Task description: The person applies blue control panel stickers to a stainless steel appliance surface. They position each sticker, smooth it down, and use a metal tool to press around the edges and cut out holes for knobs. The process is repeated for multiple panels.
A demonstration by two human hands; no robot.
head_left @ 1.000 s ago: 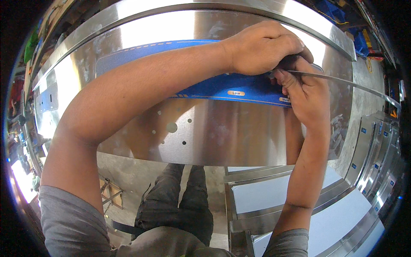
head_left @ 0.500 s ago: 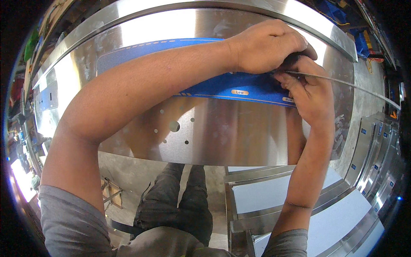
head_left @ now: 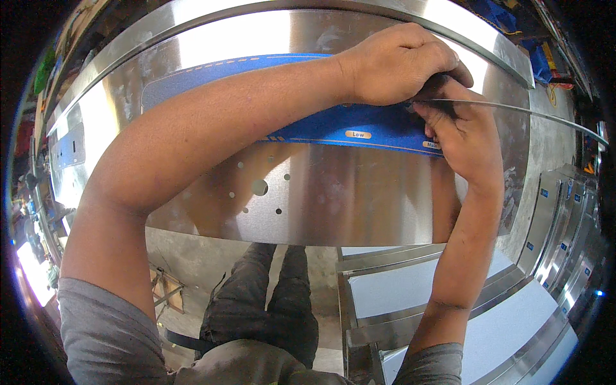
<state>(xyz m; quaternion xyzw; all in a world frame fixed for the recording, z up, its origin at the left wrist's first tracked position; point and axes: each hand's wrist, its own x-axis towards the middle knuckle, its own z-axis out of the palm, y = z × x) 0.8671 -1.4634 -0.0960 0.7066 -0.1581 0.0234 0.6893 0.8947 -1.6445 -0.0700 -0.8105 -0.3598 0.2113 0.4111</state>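
Observation:
A stainless steel panel (head_left: 359, 192) with round holes lies before me, with a long blue label strip (head_left: 321, 128) across it. My left hand (head_left: 404, 64) reaches over the strip to its right part. Its fingers curl downward, closed, and what they grip is hidden. Just to the right, my right hand (head_left: 471, 131) is closed, thumb against bent fingers, close under the left one. A thin grey cable (head_left: 526, 110) runs from between the two hands, across the right hand's fingers, out to the right edge. The cable's end is hidden in shadow between the hands.
A raised steel edge (head_left: 256, 9) runs along the panel's far side. Below right are steel frames with white panels (head_left: 404, 289). More steel units (head_left: 552, 224) stand on the floor at the right. Blue items (head_left: 539, 61) lie at the far right.
Both hands have shifted very slightly upward in the picture. The cable now arches higher toward the right edge. The panel appears marginally higher too.

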